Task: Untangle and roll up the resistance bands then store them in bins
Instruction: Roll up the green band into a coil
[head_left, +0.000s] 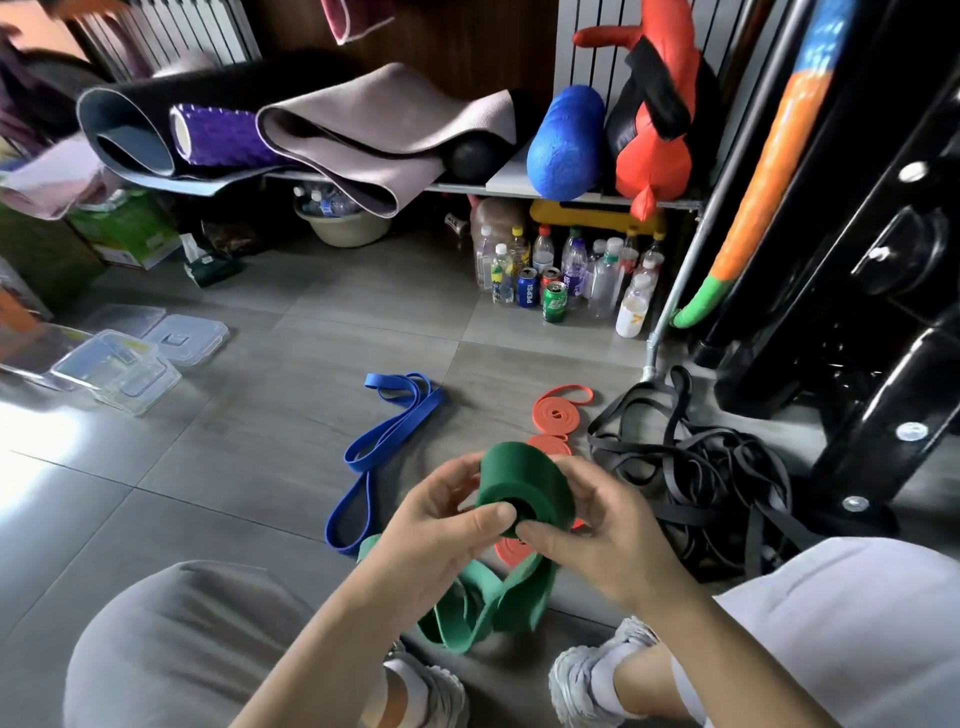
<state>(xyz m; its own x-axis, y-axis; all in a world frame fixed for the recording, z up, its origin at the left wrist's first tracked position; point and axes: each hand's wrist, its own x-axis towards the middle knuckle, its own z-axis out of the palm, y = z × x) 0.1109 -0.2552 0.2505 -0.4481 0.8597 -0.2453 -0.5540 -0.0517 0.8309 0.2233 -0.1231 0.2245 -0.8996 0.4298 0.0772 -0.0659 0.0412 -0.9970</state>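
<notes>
Left hand (441, 525) and right hand (597, 530) curled round green band roll (522, 486), thumbs pinching beside hollow core, held above floor (223, 467). Loose green tail (467, 616) trails onto floor below. Blue band (384, 447) left, orange coils (558, 413) behind, black tangle (717, 483) right. Clear bins (130, 364) toward floor's far left edge.

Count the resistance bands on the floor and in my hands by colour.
Green rubber band, part rolled, gripped by left hand and right hand: 1
Blue rubber band, loose on floor: 1
Orange rubber bands, coiled: 3 showing, some partly hidden
Black rubber bands, tangled: cannot tell
Total: 5, plus the black tangle
</notes>
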